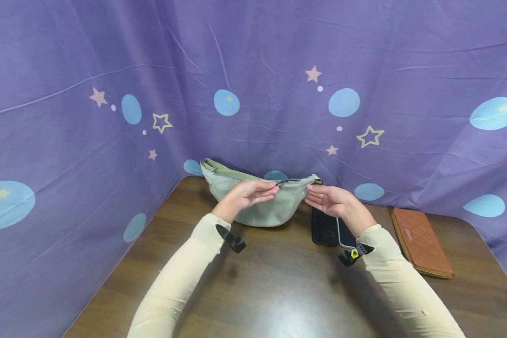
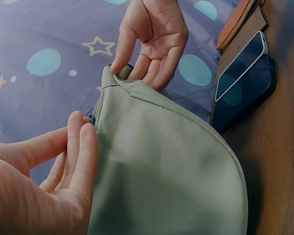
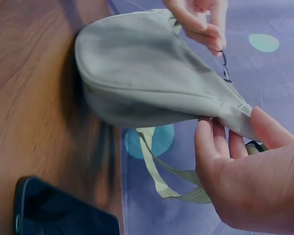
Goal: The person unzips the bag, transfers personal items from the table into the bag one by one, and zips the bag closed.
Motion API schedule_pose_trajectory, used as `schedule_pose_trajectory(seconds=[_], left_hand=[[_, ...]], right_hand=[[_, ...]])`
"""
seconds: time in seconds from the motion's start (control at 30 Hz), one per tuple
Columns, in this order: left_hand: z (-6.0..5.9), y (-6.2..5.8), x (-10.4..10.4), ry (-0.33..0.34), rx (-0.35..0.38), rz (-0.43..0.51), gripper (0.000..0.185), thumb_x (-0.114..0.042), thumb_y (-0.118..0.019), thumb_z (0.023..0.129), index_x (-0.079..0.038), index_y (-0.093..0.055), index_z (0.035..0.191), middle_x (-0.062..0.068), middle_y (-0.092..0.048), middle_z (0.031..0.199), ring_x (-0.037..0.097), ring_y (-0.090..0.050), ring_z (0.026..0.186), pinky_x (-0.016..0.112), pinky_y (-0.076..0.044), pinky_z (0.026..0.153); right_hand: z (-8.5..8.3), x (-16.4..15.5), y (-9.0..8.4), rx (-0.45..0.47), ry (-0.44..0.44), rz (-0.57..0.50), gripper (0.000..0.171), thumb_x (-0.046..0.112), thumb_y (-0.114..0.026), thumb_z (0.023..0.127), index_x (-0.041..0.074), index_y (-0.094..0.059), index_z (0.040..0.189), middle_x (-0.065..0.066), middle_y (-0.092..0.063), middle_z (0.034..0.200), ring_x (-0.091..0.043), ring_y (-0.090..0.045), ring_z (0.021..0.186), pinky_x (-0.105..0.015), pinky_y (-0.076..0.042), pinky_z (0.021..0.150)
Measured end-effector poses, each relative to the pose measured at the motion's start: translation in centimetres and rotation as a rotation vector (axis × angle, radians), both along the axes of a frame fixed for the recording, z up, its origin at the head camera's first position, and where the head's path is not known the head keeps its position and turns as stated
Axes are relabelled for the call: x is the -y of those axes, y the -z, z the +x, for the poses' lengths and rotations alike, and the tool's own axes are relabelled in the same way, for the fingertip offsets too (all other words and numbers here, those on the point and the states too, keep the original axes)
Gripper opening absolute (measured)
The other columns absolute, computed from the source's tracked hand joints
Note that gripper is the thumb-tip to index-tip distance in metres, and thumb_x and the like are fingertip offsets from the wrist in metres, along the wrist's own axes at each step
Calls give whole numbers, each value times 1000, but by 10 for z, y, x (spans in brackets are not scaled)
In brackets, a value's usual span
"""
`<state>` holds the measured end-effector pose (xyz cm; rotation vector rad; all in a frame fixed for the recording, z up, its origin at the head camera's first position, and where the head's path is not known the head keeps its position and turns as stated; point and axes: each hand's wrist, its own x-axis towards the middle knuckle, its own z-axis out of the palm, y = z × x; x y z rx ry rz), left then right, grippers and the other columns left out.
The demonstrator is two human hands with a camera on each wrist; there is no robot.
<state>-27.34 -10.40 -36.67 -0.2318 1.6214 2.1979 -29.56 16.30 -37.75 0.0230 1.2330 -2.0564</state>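
A sage-green waist bag point(image 1: 259, 206) stands at the back of the brown table point(image 1: 279, 291), against the purple cloth. My left hand point(image 1: 272, 190) pinches the zipper pull point(image 3: 226, 73) by its cord on the bag's top edge; the wrist view shows its fingers point(image 2: 83, 142) at the zipper's end. My right hand point(image 1: 310, 195) pinches the bag's right end point(image 2: 118, 78), thumb on top point(image 3: 269, 127) and fingers beneath. The bag's strap point(image 3: 157, 171) hangs loose behind it.
Two dark phones point(image 1: 331, 228) lie side by side just right of the bag, under my right wrist. A brown quilted wallet point(image 1: 420, 241) lies further right. A purple backdrop point(image 1: 253, 94) with stars and blue dots closes off the back and sides.
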Motion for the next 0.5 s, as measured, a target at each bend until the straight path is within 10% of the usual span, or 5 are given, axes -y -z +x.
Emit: schedule_pose_trajectory(seconds=[0.27,0.5], left_hand=[[1,9,1,11,7,20,35,6,-55,101,10,-55,136,4,-75,78,11,-74,75,41,-46,115],[-6,1,9,23,-15,23,15,5,-53,102,-1,-67,103,2,-75,78,10,-74,76,42,-42,119]], right_hand=[[2,3,7,-76,59,-8,22,5,-47,107,12,-65,96,1,-74,93,-9,-71,95,-27,-58,102],[-2,13,8,-234,118,14,33,-1,-46,106,13,-70,88,4,-74,88,-8,-71,89,-22,-61,90]])
